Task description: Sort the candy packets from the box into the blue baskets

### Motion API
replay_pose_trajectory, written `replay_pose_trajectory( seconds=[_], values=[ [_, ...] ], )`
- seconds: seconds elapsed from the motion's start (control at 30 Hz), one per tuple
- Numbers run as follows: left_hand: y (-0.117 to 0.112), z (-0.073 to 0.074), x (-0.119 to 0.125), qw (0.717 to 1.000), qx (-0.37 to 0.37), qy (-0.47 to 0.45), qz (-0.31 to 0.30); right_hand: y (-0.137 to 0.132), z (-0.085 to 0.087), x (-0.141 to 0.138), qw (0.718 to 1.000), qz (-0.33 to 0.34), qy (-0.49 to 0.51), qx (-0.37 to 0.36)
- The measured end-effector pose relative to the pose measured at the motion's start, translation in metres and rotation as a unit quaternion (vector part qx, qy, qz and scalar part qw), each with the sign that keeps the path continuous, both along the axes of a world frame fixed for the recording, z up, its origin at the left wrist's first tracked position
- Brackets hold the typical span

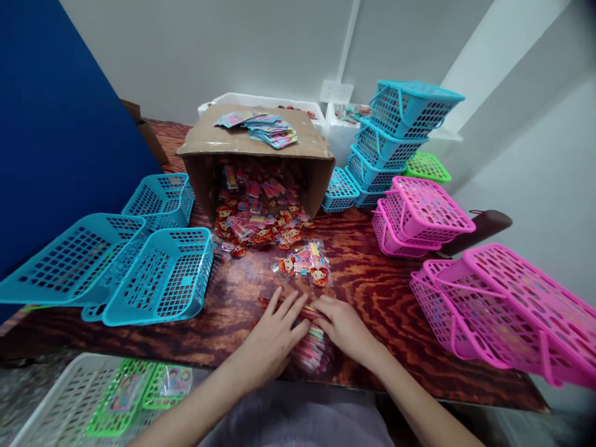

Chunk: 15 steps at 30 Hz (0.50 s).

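On the wooden table's near side lies a bunch of clear-wrapped packets [313, 349] with pink, green and yellow strips inside; what the strips are I cannot make out. My left hand [279, 332] rests over the bunch's left side, fingers stretched out and apart, thumb across the packets. At the right, my right hand [343, 326] has its fingers bent and pressed on the bunch's upper end. Just beyond the hands lies a clear bag [305, 262] with red-haired doll-face pieces. A cardboard box [256, 133] on its side spills similar packets [261, 226] onto the table.
Open blue baskets [161, 273] stand at the left. Stacked blue baskets [391, 149] and lidded pink baskets [503, 304] line the right side. Flat printed packets [265, 128] lie on the box. A white crate [60, 397] with green baskets [121, 397] sits below the table's left edge.
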<state>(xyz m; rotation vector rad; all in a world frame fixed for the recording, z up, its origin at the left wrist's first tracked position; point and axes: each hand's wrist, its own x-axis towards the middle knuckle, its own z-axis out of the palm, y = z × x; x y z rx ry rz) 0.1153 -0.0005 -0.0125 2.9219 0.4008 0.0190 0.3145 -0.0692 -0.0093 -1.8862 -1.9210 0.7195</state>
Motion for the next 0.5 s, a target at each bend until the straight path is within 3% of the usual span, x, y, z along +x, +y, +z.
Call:
replay_pose_trajectory(
  seconds=[0.37, 0.5],
  values=[
    [0.004, 0.012, -0.002, 1.0, 0.005, -0.014, 0.003, -0.005, 0.01, 0.011, 0.999, 0.013, 0.039, -0.035],
    [0.004, 0.011, -0.003, 1.0, -0.004, 0.013, 0.005, 0.006, 0.028, 0.026, 0.987, 0.092, 0.087, -0.097]
  ],
)
